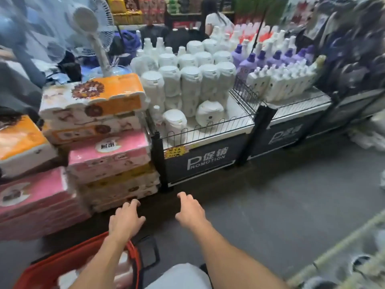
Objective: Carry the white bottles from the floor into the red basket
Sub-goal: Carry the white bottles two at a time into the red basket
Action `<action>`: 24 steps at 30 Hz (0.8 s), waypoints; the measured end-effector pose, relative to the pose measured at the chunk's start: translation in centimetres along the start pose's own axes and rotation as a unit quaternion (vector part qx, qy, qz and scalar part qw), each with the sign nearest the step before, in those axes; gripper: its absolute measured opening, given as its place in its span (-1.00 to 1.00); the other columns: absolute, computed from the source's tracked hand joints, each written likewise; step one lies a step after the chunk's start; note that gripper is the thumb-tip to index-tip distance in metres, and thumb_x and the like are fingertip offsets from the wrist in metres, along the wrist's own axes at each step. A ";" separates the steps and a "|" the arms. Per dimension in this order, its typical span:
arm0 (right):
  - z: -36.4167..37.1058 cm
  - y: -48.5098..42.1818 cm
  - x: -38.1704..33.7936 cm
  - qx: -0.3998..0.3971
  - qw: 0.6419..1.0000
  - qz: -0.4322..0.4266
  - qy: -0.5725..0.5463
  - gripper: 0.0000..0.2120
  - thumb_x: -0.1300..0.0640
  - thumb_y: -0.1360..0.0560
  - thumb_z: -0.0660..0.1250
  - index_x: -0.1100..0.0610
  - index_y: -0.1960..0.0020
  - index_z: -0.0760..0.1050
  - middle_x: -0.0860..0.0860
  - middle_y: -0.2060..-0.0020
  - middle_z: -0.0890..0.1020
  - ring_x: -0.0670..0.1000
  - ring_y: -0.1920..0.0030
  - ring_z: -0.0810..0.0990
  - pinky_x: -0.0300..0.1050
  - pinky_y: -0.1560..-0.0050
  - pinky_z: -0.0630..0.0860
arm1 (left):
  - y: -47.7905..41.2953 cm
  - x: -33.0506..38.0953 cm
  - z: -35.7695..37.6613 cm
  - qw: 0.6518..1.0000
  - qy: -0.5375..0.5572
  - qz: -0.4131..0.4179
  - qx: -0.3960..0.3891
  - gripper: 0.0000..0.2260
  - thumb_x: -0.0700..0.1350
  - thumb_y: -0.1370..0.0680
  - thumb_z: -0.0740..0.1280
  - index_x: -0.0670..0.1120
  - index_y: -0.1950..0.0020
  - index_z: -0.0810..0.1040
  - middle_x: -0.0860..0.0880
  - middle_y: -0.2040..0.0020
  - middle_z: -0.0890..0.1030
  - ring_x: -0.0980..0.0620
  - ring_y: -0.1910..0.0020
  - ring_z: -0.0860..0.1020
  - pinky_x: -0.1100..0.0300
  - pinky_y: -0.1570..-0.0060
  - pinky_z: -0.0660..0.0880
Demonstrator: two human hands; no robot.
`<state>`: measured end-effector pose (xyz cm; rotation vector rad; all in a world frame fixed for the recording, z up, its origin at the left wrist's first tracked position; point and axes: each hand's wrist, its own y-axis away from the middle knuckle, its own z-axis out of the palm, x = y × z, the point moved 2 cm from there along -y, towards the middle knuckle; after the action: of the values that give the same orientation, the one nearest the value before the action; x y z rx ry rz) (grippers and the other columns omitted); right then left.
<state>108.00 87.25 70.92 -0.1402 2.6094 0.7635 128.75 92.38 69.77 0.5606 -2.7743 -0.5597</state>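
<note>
Both hands are empty. The left hand and right hand reach forward over the grey floor with fingers loosely spread, gripping nothing.

The red basket sits at lower left under the left forearm, its black handle lying toward the floor. The white items inside it are too blurred to confirm as bottles.

Obstructions:
- Stacked tissue packs stand to the left, just beyond the left hand's fingertips.
- A black promotion counter stands directly ahead. It has a wire rail and is loaded with white containers.
- A second counter adjoins it on the right, carrying purple bottles.
- A standing fan rises behind the tissue packs.

Open floor runs ahead of the right hand and on to the right, along the counter fronts. A blurred shelf edge bounds it at lower right.
</note>
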 end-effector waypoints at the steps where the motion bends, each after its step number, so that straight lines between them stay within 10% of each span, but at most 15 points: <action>1: -0.7 0.0 1.5 0.009 1.000 0.018 -0.014 -0.44 0.17 -0.55 0.37 -0.03 -0.48 0.26 0.06 -0.32 0.46 0.16 -0.31 0.48 0.08 -0.25 0.47 | -0.5 1.7 -0.3 1.000 -0.007 0.020 0.001 -0.53 0.12 -0.55 0.34 0.10 -0.42 0.33 -0.03 -0.32 0.48 -0.11 -0.27 0.49 -0.02 -0.18 0.45; 24: -12.8 6.0 34.2 0.147 0.918 0.312 -0.199 -0.52 0.14 -0.56 0.35 -0.01 -0.44 0.34 0.08 -0.35 0.45 0.19 -0.34 0.50 -0.01 -0.26 0.44 | -4.4 40.2 4.3 0.919 -0.132 0.370 -0.031 -0.55 0.12 -0.55 0.35 0.12 -0.41 0.34 0.02 -0.27 0.50 -0.03 -0.25 0.49 0.04 -0.13 0.50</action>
<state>71.06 86.12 69.42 0.8786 2.3227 0.5023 92.92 73.22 70.87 -0.6180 -2.8873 -0.5566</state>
